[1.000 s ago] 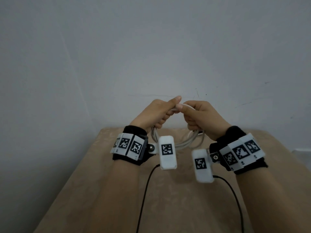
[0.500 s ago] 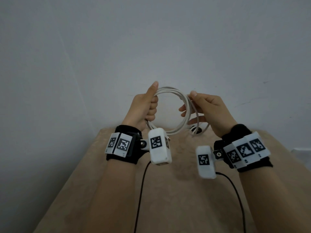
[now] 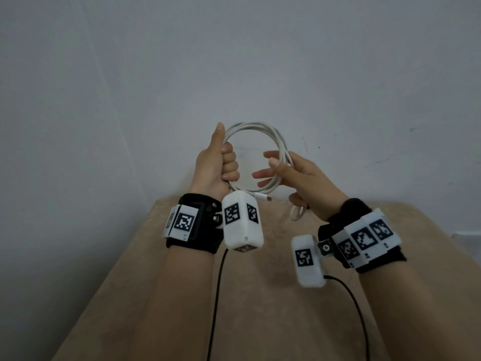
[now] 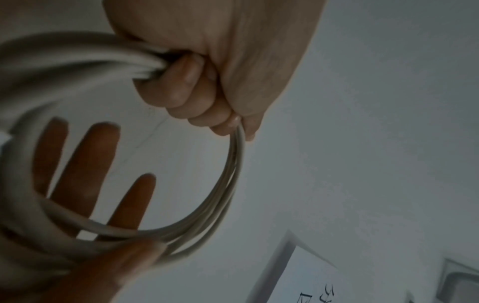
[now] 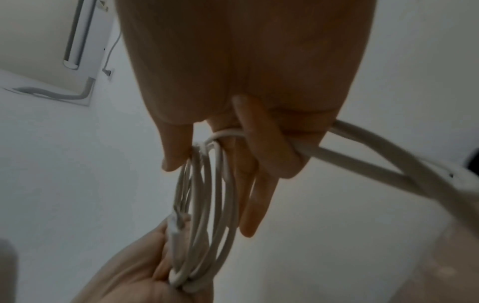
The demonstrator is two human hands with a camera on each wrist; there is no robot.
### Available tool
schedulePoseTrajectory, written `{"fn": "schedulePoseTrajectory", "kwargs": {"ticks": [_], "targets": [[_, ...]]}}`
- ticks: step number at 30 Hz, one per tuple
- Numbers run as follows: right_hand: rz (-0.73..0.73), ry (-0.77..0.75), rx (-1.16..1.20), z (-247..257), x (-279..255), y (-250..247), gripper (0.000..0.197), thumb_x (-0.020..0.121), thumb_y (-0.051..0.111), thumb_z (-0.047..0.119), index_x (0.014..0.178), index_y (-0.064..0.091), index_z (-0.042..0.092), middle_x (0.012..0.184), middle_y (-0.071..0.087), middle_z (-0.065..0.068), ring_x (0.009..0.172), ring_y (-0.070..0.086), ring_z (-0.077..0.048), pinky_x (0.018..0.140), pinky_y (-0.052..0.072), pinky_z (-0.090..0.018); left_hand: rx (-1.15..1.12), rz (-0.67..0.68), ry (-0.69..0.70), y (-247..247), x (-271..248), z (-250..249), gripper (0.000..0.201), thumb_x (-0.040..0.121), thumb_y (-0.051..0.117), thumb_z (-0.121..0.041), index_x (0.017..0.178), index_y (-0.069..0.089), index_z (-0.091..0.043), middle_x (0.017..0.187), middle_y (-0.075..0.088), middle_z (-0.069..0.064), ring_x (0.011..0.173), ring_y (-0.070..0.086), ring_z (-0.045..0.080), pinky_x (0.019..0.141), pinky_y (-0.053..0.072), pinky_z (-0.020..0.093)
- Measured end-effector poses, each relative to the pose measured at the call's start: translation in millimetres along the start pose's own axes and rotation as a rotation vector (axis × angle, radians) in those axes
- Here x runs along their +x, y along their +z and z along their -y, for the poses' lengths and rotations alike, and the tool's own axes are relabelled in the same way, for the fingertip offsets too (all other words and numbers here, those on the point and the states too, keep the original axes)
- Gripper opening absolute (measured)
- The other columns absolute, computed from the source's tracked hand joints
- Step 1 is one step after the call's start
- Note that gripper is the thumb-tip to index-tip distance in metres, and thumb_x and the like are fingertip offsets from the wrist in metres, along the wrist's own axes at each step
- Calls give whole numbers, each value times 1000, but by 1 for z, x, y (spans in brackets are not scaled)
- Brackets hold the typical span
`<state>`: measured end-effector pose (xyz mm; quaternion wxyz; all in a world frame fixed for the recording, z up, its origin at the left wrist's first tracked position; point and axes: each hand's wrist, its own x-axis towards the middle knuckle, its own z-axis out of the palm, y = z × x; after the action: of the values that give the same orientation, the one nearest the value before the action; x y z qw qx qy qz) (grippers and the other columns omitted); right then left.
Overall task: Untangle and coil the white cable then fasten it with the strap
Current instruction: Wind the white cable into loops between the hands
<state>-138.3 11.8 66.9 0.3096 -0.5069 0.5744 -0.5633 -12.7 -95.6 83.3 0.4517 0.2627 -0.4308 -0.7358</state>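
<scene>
The white cable (image 3: 280, 142) is wound into a round coil of several turns, held upright in the air before the wall. My left hand (image 3: 221, 165) grips the coil's left side in a fist, thumb pointing up; its curled fingers (image 4: 202, 92) close round the strands (image 4: 233, 174). My right hand (image 3: 291, 173) holds the right side. Its thumb lies against the turns (image 5: 207, 194), three fingers reach straight through the ring, and the little finger (image 5: 267, 143) hooks a loose loop. A connector end (image 3: 263, 197) sticks out at the bottom. I cannot make out a strap.
Below the hands lies a beige table (image 3: 260, 321) that ends at a plain grey wall (image 3: 234, 61). Two black wires (image 3: 216, 295) (image 3: 356, 303) hang from the wrist cameras down across the table.
A second ago both hands pinched the cable close together. They have moved apart and upward, the coil now stands as an open ring, and the right hand's fingers have spread through it.
</scene>
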Motion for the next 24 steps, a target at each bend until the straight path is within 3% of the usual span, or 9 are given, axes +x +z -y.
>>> {"fn": "schedulePoseTrajectory", "kwargs": {"ticks": [4, 8, 12, 15, 17, 24], "targets": [[12, -28, 28, 0, 2, 7, 23, 95, 54, 32, 107, 54, 12, 98, 75, -4, 89, 64, -26, 36, 24, -17, -75, -2, -21, 0, 1, 0, 52, 93, 50, -52, 58, 30, -21, 43, 18, -9, 33, 13, 4, 31, 13, 17], [3, -50, 144, -1, 1, 7, 13, 97, 51, 25, 88, 53, 15, 87, 74, -5, 84, 63, -23, 38, 23, -18, -126, 8, -44, 2, 3, 1, 52, 93, 50, -53, 57, 30, -21, 44, 18, -9, 33, 13, 5, 31, 13, 17], [-23, -59, 253, -3, 3, 7, 17, 99, 47, 24, 84, 49, 16, 61, 53, 4, 73, 65, -19, 35, 23, -15, -176, 58, -111, 2, 6, 3, 53, 92, 50, -54, 56, 31, -21, 41, 19, -9, 30, 15, 5, 30, 16, 17], [-66, -65, 261, -6, 5, 5, 21, 100, 45, 24, 80, 46, 18, 55, 40, 9, 58, 55, -12, 35, 24, -15, -181, 156, -217, -1, 8, 2, 57, 95, 45, -50, 48, 38, -19, 36, 23, -8, 28, 21, 6, 33, 22, 16], [-86, -66, 240, -8, 6, 1, 24, 100, 45, 25, 77, 45, 19, 54, 38, 9, 51, 50, -11, 38, 28, -19, -127, 188, -231, -2, 9, 1, 59, 97, 42, -46, 44, 43, -18, 35, 26, -8, 28, 24, 6, 36, 26, 15], [-113, -63, 200, -11, 10, -4, 24, 100, 45, 21, 77, 47, 14, 50, 35, 10, 46, 39, -11, 49, 31, -23, 71, 221, -179, -5, 7, 3, 50, 97, 40, -47, 59, 43, -15, 38, 27, -8, 31, 26, 8, 40, 35, 17]]}}
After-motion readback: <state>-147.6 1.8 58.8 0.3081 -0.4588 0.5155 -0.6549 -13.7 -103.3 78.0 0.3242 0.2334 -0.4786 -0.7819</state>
